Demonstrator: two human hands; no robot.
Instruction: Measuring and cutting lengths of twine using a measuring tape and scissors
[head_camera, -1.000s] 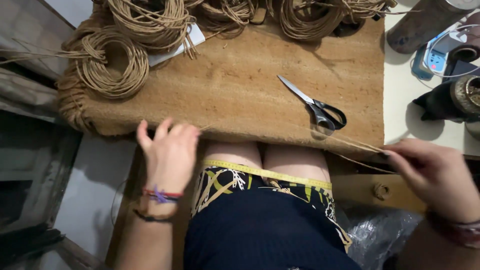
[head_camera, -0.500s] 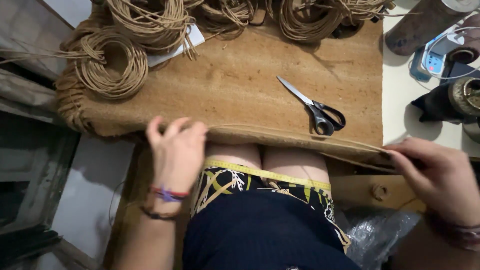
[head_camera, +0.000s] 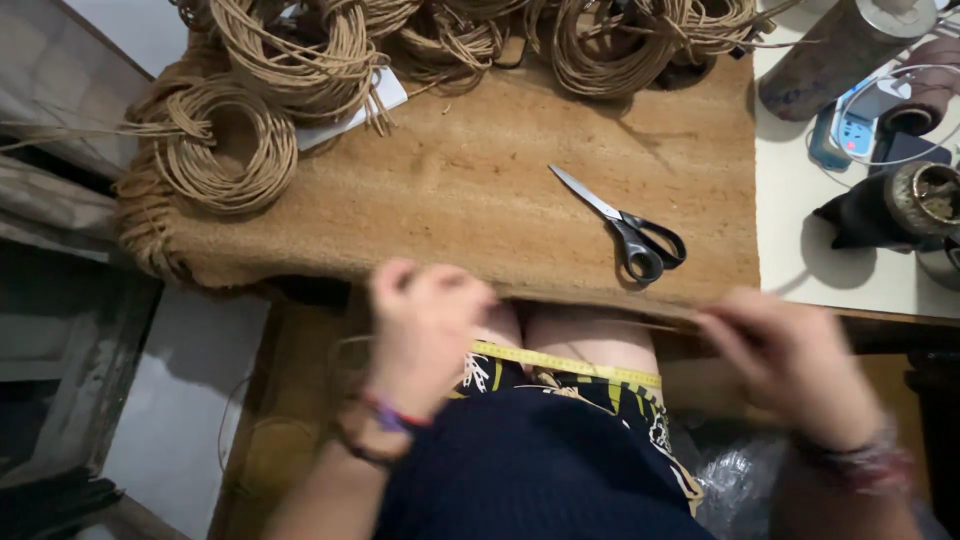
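Note:
My left hand (head_camera: 425, 330) is curled and blurred at the near edge of the brown fibre mat (head_camera: 470, 190), over my lap. My right hand (head_camera: 790, 365), also blurred, is at the same edge further right. A thin jute cord strand (head_camera: 672, 324) runs along the mat's edge between them, and both hands seem pinched on it. Black-handled scissors (head_camera: 630, 232) lie shut on the mat, just beyond the right hand. Coils of jute cord (head_camera: 215, 150) sit on the mat's far left and along its back (head_camera: 610, 40).
Right of the mat is a pale tabletop (head_camera: 800, 250) with a cylinder (head_camera: 840, 50), a small device with cable (head_camera: 855, 130) and a dark round pot (head_camera: 925, 200). To the left is a dark frame (head_camera: 60, 370) and pale floor. Clear plastic (head_camera: 740, 480) lies by my right knee.
Both hands moved toward each other and down off the mat's edge, now blurred with motion. The left hand's fingers went from spread flat to curled. The scissors stayed put.

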